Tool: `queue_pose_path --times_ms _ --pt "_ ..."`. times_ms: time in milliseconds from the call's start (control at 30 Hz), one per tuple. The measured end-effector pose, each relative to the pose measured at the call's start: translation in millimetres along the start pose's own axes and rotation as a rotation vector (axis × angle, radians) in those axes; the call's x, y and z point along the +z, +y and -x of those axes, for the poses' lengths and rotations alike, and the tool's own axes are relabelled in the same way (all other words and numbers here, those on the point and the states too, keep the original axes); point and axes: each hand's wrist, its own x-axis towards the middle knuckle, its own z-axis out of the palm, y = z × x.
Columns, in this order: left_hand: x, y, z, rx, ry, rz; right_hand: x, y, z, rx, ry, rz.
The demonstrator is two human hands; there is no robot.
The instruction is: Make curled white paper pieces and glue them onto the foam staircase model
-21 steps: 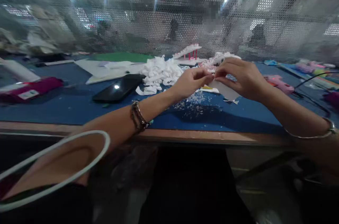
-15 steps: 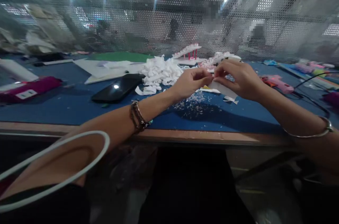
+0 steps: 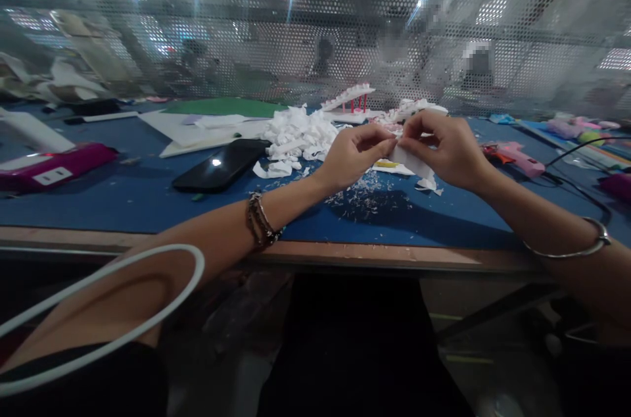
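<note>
Fingertip to fingertip, both hands pinch one scrap of paper [image 3: 412, 162] above the table [image 3: 123, 212]!
Nearest, tiny shreds [image 3: 365, 196] litter the tabletop at seven o'clock from the grip; above them, the left hand [image 3: 348, 154] nips the paper's upper end at nine, the right hand [image 3: 451, 146] clasps it from three, and lies nearer most of it. Its long axis slants down toward four; it's white, thin, limp-looking, partly hidden by fingers. Beyond, at ten, a heap of torn paper [image 3: 300, 131].
</note>
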Motion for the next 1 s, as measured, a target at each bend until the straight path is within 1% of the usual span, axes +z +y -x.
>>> queue_pose_path --times_ms 100,233,333,467,600,700,833,1000 --pt "0.1 2 1 0.02 0.001 -0.05 2 -1 1 0.002 0.024 0.006" --pt "-1.0 -1 0 0.031 0.001 -0.067 2 -1 1 -0.001 0.047 -0.024" --pt "-1.8 -3 -2 0.039 -0.007 -0.048 -1 2 -1 0.012 0.041 -0.063" --pt "-2.2 3 -3 0.03 -0.033 -0.051 -6 5 -4 0.025 0.049 -0.065" --pt "-3.0 5 -4 0.044 0.013 -0.09 -9 1 -3 0.026 0.12 -0.137" --pt "-3.3 3 -4 0.034 0.024 -0.119 -7 -3 0 -0.028 0.152 -0.174" --pt "-2.3 3 -3 0.002 0.006 -0.128 -5 -7 2 -0.091 0.117 -0.095" --pt "-1.8 4 -2 -0.015 0.008 -0.126 -6 -10 2 -0.08 0.089 0.039"
